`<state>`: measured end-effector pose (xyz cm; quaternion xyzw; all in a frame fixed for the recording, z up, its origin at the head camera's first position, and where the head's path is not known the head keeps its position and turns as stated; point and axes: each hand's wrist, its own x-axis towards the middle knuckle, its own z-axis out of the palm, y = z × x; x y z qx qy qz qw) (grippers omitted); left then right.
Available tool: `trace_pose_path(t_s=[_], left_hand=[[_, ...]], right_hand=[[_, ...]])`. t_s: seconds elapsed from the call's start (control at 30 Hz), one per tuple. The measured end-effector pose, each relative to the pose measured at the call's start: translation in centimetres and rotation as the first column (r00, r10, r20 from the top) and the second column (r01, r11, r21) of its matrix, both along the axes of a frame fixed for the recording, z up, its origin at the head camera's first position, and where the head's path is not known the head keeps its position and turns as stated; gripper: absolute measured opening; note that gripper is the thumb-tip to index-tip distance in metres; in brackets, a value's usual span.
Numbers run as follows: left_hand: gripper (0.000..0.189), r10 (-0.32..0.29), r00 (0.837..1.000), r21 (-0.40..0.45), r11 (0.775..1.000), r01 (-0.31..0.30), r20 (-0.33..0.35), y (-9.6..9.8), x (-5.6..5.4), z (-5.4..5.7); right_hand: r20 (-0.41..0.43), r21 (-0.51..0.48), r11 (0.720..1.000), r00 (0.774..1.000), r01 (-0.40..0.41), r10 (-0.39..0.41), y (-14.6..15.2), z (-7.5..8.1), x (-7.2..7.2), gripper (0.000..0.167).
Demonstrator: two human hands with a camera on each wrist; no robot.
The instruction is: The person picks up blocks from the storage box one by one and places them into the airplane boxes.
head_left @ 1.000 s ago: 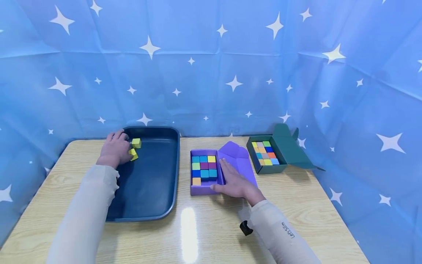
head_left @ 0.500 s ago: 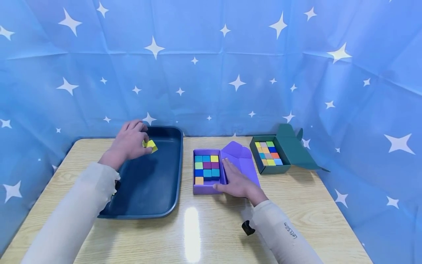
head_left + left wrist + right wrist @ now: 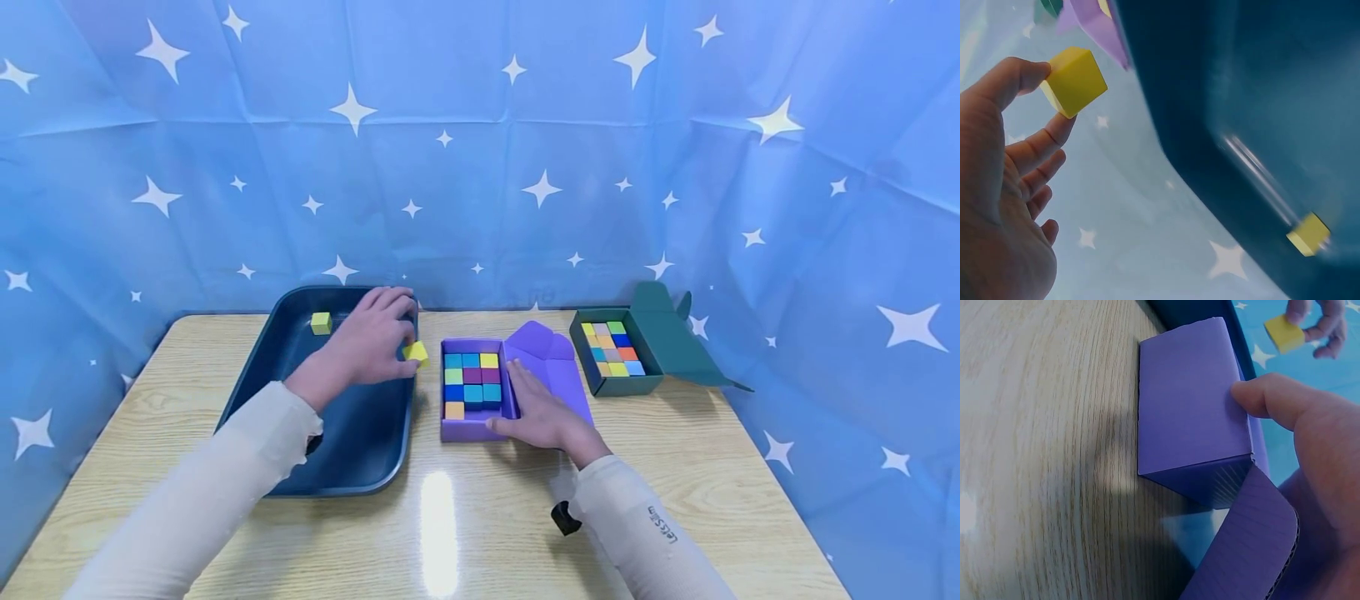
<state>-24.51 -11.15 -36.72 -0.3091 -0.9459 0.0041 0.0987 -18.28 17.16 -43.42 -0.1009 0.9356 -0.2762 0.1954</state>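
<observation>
My left hand (image 3: 369, 340) pinches a yellow cube (image 3: 1079, 81) between thumb and index finger, over the right rim of the dark blue tray (image 3: 345, 454) in the head view. A second yellow cube (image 3: 321, 323) lies in the tray's back part. To the right, the purple cardboard box (image 3: 472, 432) stands with its lid folded out to the right. Colored cubes (image 3: 471, 375) fill most of it, with a gap at the front right. My right hand (image 3: 542, 417) rests at its right side, fingers extended, thumb touching the front wall's top edge (image 3: 1235, 394).
A dark green box (image 3: 618, 385) with an unfolded lid (image 3: 667, 342) stands at the back right, holding rows of colored cubes. A blue star-printed cloth (image 3: 465, 167) hangs behind and beside the wooden table (image 3: 495, 533).
My left hand has picked up a yellow cube from the tray and carried it right to the tray's right rim. The right hand stays at the purple box. The head view has shifted slightly.
</observation>
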Motion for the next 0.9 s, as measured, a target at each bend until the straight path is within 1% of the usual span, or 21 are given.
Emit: trace_pose_path(t_s=[0.17, 0.37, 0.5, 0.63, 0.73, 0.9], left_hand=[[0.035, -0.07, 0.997, 0.01, 0.997, 0.07, 0.027, 2.3, 0.5, 0.0], [0.033, -0.127, 0.99, 0.014, 0.992, 0.126, 0.059, 4.4, 1.1, -0.2], [0.034, -0.168, 0.982, -0.019, 0.985, 0.17, 0.081, 5.5, 1.2, -0.9], [0.034, -0.205, 0.972, -0.058, 0.975, 0.213, 0.118, 6.7, 1.3, -1.8], [0.033, -0.223, 0.965, -0.079, 0.969, 0.235, 0.139, 7.4, 1.4, -2.3], [0.034, -0.241, 0.958, -0.12, 0.958, 0.261, 0.157, 8.3, 1.5, -2.8]], right_hand=[[0.005, 0.004, 1.0, 1.0, 0.003, -0.003, 0.0, -0.2, -0.1, 0.106], [0.009, -0.008, 1.0, 1.0, 0.009, -0.009, 0.1, -0.2, -0.1, 0.106], [0.006, -0.013, 1.0, 1.0, 0.006, -0.006, 0.1, -0.2, -0.1, 0.106], [0.003, -0.015, 1.0, 1.0, -0.003, 0.003, 0.1, -0.1, -0.2, 0.105], [-0.003, -0.012, 1.0, 1.0, -0.016, 0.016, 0.1, -0.1, -0.2, 0.104], [-0.003, 0.009, 1.0, 1.0, -0.03, 0.03, 0.1, -0.1, -0.2, 0.103]])
